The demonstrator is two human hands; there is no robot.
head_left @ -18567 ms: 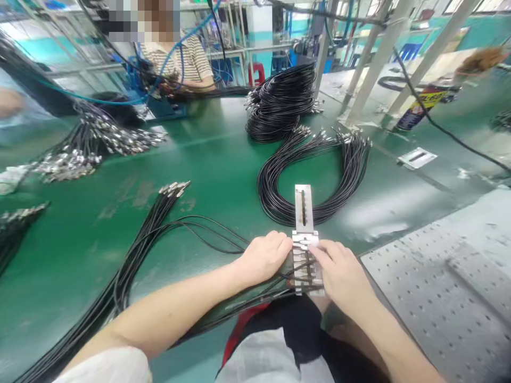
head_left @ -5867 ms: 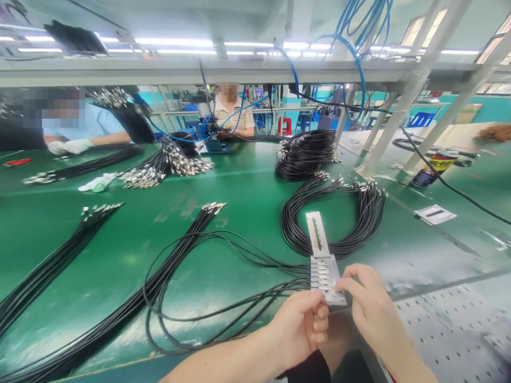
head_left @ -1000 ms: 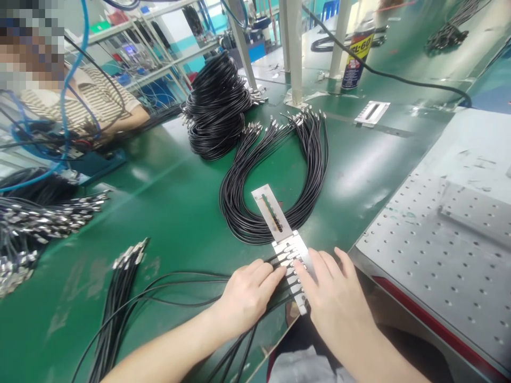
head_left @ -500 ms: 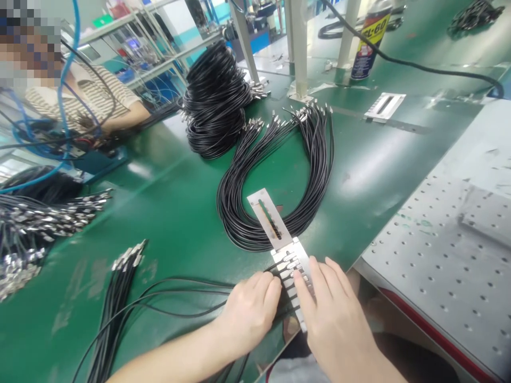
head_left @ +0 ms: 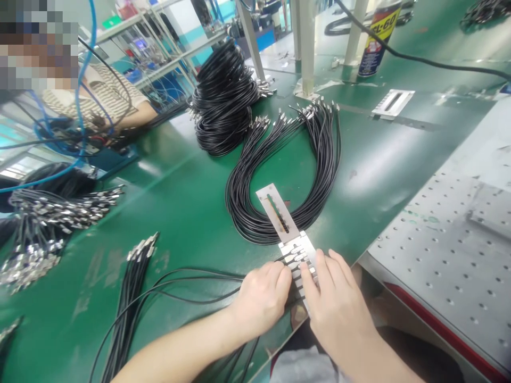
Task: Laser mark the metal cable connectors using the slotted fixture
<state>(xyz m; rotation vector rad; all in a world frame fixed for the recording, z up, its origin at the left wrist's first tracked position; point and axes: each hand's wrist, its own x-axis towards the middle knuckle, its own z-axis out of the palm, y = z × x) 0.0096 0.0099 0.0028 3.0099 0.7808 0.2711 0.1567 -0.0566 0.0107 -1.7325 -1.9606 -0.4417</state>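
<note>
A slotted metal plate (head_left: 277,210) lies slantwise near the table's front edge, joined to a notched metal strip (head_left: 305,242) below it. Silvery cable ends (head_left: 297,252) sit side by side in the notches. My left hand (head_left: 263,292) is closed in a fist at the strip's left side, around black cables (head_left: 199,274) that run off to the left. My right hand (head_left: 335,298) lies over the strip's right side with its fingers stretched out, the index fingertip touching the cable ends. Its thumb is hidden, as is the strip's lower part.
A curved bundle of black cables (head_left: 239,197) lies beyond the plate, with a tall coil stack (head_left: 223,101) behind it. More cable bundles (head_left: 138,271) lie left. A perforated metal surface (head_left: 447,255) is at right, a spray can (head_left: 379,40) far back. A person in a striped top (head_left: 114,88) sits opposite.
The view has shifted slightly, so the scene sits a little further right. Both hands keep nearly the same places on the strip.
</note>
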